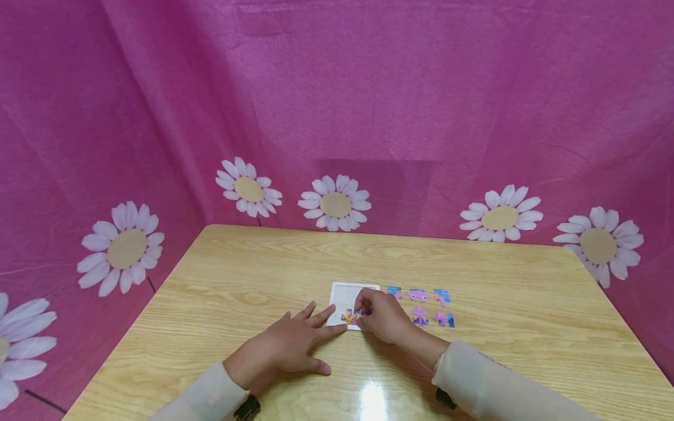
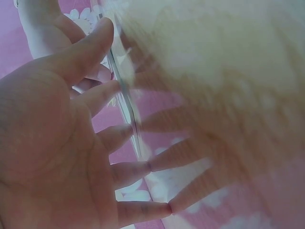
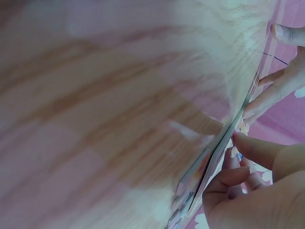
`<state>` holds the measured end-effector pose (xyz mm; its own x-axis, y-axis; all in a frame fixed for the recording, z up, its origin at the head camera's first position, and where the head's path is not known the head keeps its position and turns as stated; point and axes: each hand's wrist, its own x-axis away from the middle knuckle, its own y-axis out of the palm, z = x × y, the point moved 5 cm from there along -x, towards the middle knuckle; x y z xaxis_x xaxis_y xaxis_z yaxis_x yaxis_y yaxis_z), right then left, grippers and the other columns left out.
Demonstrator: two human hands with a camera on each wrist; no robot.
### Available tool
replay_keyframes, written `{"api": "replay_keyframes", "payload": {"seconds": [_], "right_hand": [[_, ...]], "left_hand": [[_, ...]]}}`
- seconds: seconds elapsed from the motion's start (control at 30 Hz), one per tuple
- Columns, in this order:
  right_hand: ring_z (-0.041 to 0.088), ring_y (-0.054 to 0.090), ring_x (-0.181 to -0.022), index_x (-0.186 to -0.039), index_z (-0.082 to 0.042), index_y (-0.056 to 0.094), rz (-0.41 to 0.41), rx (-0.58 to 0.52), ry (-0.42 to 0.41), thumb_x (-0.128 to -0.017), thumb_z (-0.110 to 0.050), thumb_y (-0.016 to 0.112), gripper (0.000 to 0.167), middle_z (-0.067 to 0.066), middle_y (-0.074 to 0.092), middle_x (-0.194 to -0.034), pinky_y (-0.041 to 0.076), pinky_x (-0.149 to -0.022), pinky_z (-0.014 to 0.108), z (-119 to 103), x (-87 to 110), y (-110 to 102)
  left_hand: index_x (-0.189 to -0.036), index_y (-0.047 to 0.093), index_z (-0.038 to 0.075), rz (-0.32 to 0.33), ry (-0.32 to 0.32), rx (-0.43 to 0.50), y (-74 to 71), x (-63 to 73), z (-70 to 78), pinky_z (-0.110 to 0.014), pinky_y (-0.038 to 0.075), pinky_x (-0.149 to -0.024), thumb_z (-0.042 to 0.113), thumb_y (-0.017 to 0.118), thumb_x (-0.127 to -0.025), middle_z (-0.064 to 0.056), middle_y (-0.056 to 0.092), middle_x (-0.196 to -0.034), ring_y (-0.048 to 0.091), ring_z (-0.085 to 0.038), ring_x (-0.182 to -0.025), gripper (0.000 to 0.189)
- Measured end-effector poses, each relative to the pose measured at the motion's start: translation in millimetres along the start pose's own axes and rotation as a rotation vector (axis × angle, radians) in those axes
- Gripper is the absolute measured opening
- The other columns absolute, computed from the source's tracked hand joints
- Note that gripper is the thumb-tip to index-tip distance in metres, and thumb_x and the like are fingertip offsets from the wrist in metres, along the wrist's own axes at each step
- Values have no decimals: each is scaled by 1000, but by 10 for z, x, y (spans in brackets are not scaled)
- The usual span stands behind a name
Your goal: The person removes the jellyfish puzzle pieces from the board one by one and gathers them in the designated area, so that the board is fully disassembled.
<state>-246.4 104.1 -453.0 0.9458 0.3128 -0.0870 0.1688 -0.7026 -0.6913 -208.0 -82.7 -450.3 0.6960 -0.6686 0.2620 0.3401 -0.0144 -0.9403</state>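
Note:
A white puzzle tray [image 1: 343, 297] lies flat on the table. Joined yellow and purple puzzle pieces [image 1: 350, 317] sit along its near edge. My left hand [image 1: 295, 344] is spread flat, palm down, with fingertips on the tray's left side and near corner; the left wrist view shows its straight fingers [image 2: 131, 169] reaching the surface. Over the tray's right part, my right hand [image 1: 388, 317] bends its fingers and pinches a small puzzle piece down at the near row. Most of that piece is hidden by the fingertips. In the right wrist view, the thumb and fingers [image 3: 259, 149] meet low at the tray.
Several loose pink and blue puzzle pieces [image 1: 418, 295] lie in two rows to the right of the tray, some close by the right hand. The wooden table [image 1: 263, 263] runs back to a pink cloth [image 1: 368, 105] printed with daisies.

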Motion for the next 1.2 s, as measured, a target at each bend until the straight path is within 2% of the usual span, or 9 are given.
{"api": "replay_keyframes", "payload": {"seconds": [0.37,0.6,0.83,0.93,1.07,1.13,1.2], "right_hand": [[9,57,-72,-87,-11,66,3,-54,30,-78,5,82,24,-4,64,-73,47,-72,31,26,-15,4],[9,57,-66,-88,-9,67,8,-134,73,-83,5,78,19,0,68,-71,46,-64,28,37,-2,-19],[10,63,-68,-90,-9,67,14,-168,120,-87,5,76,17,2,71,-75,48,-65,28,82,32,-52],[9,59,-61,-92,-9,67,11,-190,143,-88,5,75,16,2,70,-75,45,-55,26,107,61,-77],[9,46,-46,-94,-9,67,-10,-225,160,-89,4,73,15,3,68,-75,39,-40,24,154,120,-126],[9,44,-43,-96,-8,66,-21,-232,148,-90,4,72,14,4,67,-75,39,-39,24,177,152,-159],[9,47,-48,-97,-6,66,-26,-222,115,-90,5,70,13,4,66,-75,40,-44,24,199,182,-201]], "left_hand": [[-160,35,43,-2,2,1,-3,-11,-1,-76,35,-106,64,68,-90,0,19,-173,22,-43,-155,81],[-160,35,43,-9,-1,6,-9,-4,2,-76,34,-107,64,68,-90,0,19,-173,22,-43,-155,80],[-160,36,42,0,-1,6,-10,6,6,-76,34,-106,64,68,-90,-1,20,-172,22,-43,-155,80],[-160,36,42,0,-1,5,-5,6,5,-76,34,-106,64,68,-90,0,20,-172,22,-43,-155,80],[-160,36,43,-10,-5,19,-1,6,5,-76,33,-107,64,68,-90,0,20,-172,21,-43,-155,80],[-160,36,43,-15,-7,27,0,6,4,-76,33,-108,64,69,-90,0,21,-172,21,-42,-155,80],[-160,37,43,-16,-8,29,-2,6,6,-75,33,-108,63,69,-90,0,21,-172,21,-42,-155,79]]}}
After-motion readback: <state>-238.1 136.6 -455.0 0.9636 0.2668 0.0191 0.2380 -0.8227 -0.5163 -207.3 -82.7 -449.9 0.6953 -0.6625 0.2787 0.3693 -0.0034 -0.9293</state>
